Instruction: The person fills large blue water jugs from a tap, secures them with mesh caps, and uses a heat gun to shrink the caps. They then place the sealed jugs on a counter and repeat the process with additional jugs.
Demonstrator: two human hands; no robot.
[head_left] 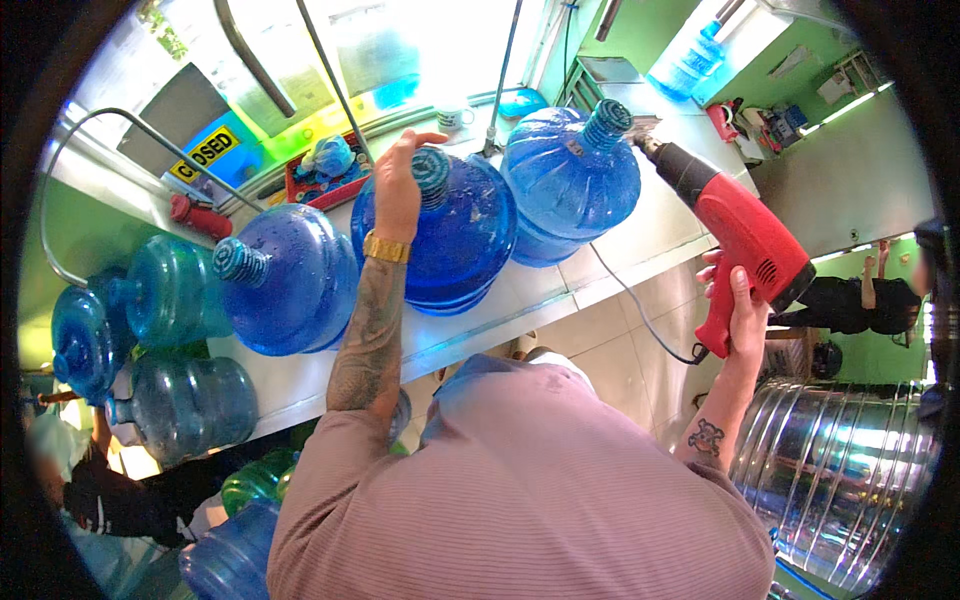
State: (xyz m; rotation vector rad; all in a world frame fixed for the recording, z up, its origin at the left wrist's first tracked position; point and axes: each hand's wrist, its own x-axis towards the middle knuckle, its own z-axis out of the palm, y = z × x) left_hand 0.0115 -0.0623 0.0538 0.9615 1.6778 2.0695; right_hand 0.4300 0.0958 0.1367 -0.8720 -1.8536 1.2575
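My left hand is beside the ribbed neck of the middle blue jug, fingers loosely bent and apart, open; whether they touch it I cannot tell. My right hand grips the handle of a red-and-black heat gun, its nozzle beside the neck of the right-hand jug. A third blue jug stands at the left, its neck tilted leftward in the view. All three are on a white tiled counter, and a cord hangs from the gun.
Several jugs are piled at the left. Bent metal pipes, a red tray and a mug line the window side. A large steel cylinder is at right. Other people appear at both edges.
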